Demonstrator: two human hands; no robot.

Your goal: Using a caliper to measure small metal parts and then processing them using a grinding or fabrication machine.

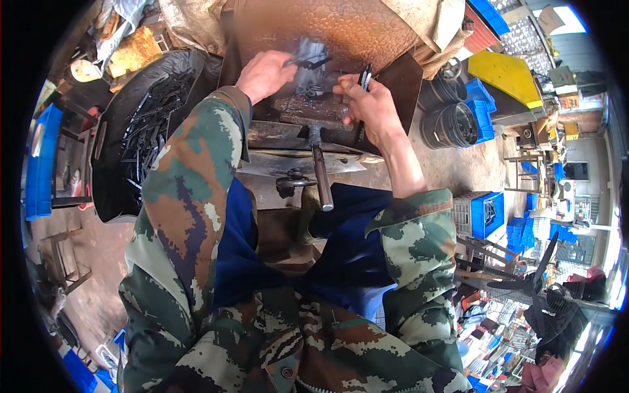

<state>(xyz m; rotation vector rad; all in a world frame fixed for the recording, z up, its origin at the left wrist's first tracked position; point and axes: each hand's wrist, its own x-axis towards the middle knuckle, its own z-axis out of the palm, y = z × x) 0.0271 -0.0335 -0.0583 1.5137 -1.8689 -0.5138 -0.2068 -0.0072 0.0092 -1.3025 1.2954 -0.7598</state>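
My left hand (267, 75) is closed on the near end of a thin dark metal piece (308, 62), which points right over a worn metal fixture (304, 111). Behind and under that piece is a blurred, bluish-white patch, too smeared to name. On the fixture's right side, my right hand (373, 108) pinches one or more small dark metal strips (365, 77) that stick up past the fingers. The hands are apart. A round metal bar (321, 173) juts from the fixture toward me, between my knees.
At left stands a black tub (105, 164) heaped with dark metal strips (154, 124). A rusty brown sheet (327, 26) rises behind the fixture. On the right are black buckets (449, 124), a yellow panel (504, 78), a blue crate (488, 213) and a fan (534, 281).
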